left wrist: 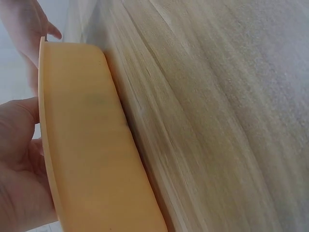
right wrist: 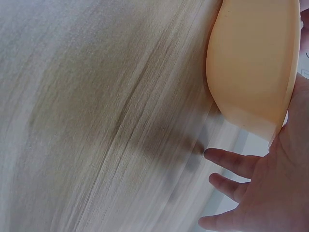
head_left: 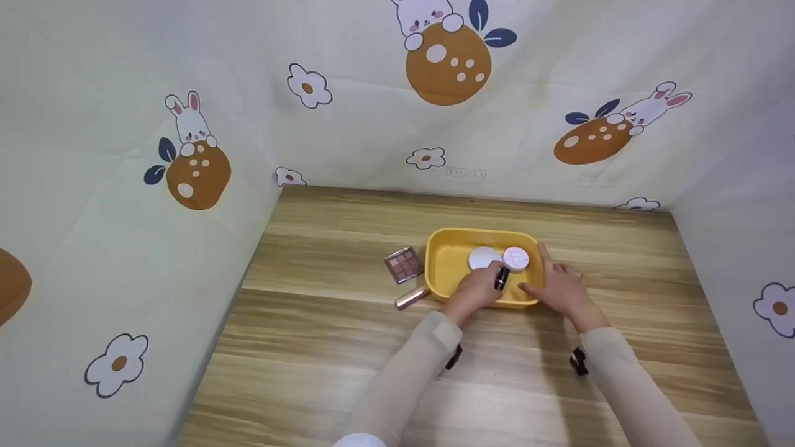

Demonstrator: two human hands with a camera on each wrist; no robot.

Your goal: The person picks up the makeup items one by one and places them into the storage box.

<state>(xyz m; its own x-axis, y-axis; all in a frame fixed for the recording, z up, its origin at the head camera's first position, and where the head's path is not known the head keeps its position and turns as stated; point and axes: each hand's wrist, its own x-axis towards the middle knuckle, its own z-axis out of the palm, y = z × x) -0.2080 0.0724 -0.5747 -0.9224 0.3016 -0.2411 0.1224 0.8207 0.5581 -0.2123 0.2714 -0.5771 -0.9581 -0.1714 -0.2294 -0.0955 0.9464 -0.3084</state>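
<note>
A yellow plastic basin (head_left: 442, 264) stands on the wooden table. My left hand (head_left: 477, 290) reaches over its near rim and holds a black lipstick tube (head_left: 501, 279) with a pale band inside it. A white round compact (head_left: 484, 256) lies in the basin, partly covered by that hand. Beside it sits a smaller pinkish round case (head_left: 516, 258). At the basin's right end, my right hand (head_left: 562, 290) rests over the rim, thumb inside and other fingers outside. The right wrist view shows outer fingers (right wrist: 231, 163) straight and spread. In the left wrist view, the basin wall hides what the left hand (left wrist: 21, 164) holds.
An eyeshadow palette (head_left: 404, 266) lies on the table just left of the basin. Below it, a rose-gold tube (head_left: 412, 297) touches or nearly touches the basin's wall. Patterned cloth walls (head_left: 366, 136) enclose the table at the back and both sides. Black camera mounts (head_left: 579, 361) are at the wrists.
</note>
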